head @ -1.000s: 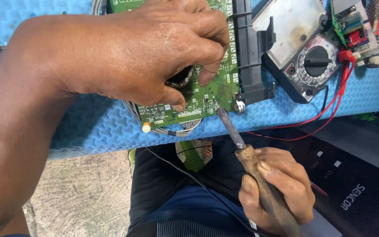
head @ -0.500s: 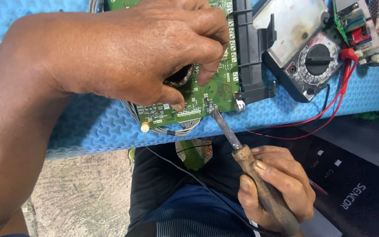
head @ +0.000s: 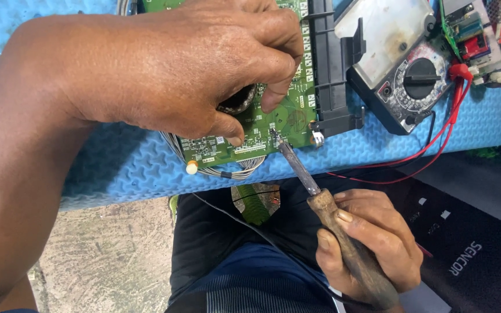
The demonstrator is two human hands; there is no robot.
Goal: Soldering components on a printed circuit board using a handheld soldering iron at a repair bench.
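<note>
The flat green circuit board [head: 273, 124] lies on a ribbed blue foam mat [head: 117, 168], mostly covered by the left hand [head: 169, 75], which presses down on it with thumb and fingertips curled around a small dark round part [head: 238, 99]. Just below that hand's fingertips, the metal tip of a soldering iron with a worn brown wooden handle [head: 349, 249] touches the board's near edge. The right hand [head: 372, 243] is closed tight around the handle, thumb along its top, with the shaft angled up and to the left toward the board. A bundle of thin grey wires [head: 227, 172] curls out from under the left hand along the board's lower edge, ending near a small white cap [head: 192, 168]. Beyond the right hand, up and to its right, a grey analogue multimeter with a black round dial [head: 413, 81] rests on the mat, its red and black leads [head: 436, 145] trailing down off the mat's edge. A black plastic frame [head: 327, 75] sits between board and multimeter.
</note>
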